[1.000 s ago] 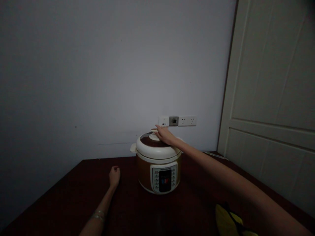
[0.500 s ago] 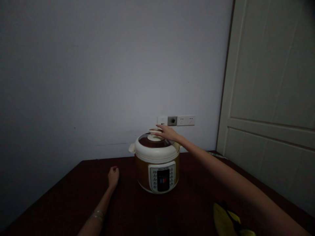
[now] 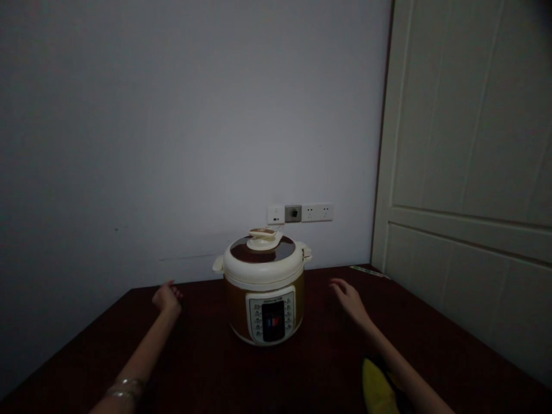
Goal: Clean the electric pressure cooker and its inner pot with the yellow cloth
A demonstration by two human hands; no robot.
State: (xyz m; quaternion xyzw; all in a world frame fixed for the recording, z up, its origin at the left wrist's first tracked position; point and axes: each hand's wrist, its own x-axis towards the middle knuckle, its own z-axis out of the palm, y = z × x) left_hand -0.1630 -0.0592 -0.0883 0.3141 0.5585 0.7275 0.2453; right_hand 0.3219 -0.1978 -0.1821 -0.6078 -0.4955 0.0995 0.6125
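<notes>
An electric pressure cooker (image 3: pixel 265 287) with a cream lid, golden-brown body and front control panel stands upright on a dark red table (image 3: pixel 207 368). Its lid is on, and the lid handle (image 3: pixel 263 237) is free of both hands. My left hand (image 3: pixel 167 297) is raised left of the cooker, thumb out and fingers loosely curled, holding nothing. To the cooker's right, my right hand (image 3: pixel 348 300) hovers apart from it, with fingers loosely extended and nothing in them. Silvery bangles (image 3: pixel 125 388) circle my left wrist.
A yellow object with dark parts (image 3: pixel 378 388) lies at the front right, partly behind my right forearm. Wall sockets (image 3: pixel 317 213) sit behind the cooker. A flat patterned strip (image 3: pixel 368 271) lies at the table's back right, near a pale panelled door (image 3: pixel 466 172).
My right hand has left the lid handle and moved down to the right of the cooker. My left hand has shifted left and its closed fingers have loosened. The view has turned slightly right.
</notes>
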